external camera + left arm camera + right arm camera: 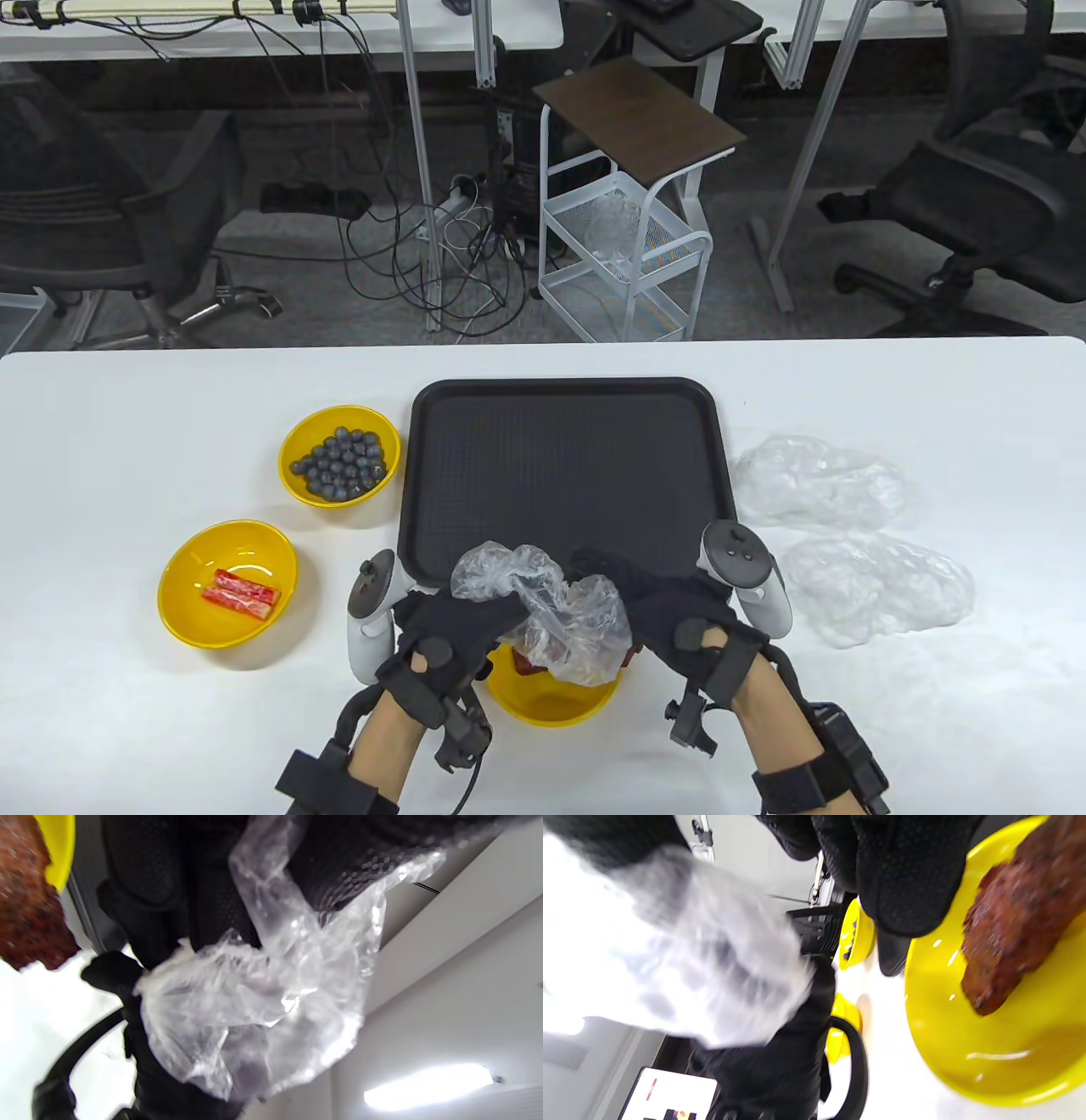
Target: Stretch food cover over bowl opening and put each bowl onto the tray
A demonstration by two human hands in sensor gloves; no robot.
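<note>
Both hands hold one crumpled clear food cover [543, 607] above a yellow bowl [551, 700] near the table's front edge. My left hand [454, 624] grips the cover's left part, my right hand [653, 607] its right part. The bowl holds a brown-red chunk of food [1014, 929]; in the right wrist view that bowl [988, 1035] is uncovered below the fingers. The cover [254, 1005] fills the left wrist view, bunched against the glove. The black tray [567, 475] lies just behind the hands.
Two more yellow bowls stand left of the tray: one with dark round berries [341, 457], one with red sticks [229, 584]. Two loose clear covers [819, 482] [878, 586] lie right of the tray. A white cart [628, 255] stands beyond the table.
</note>
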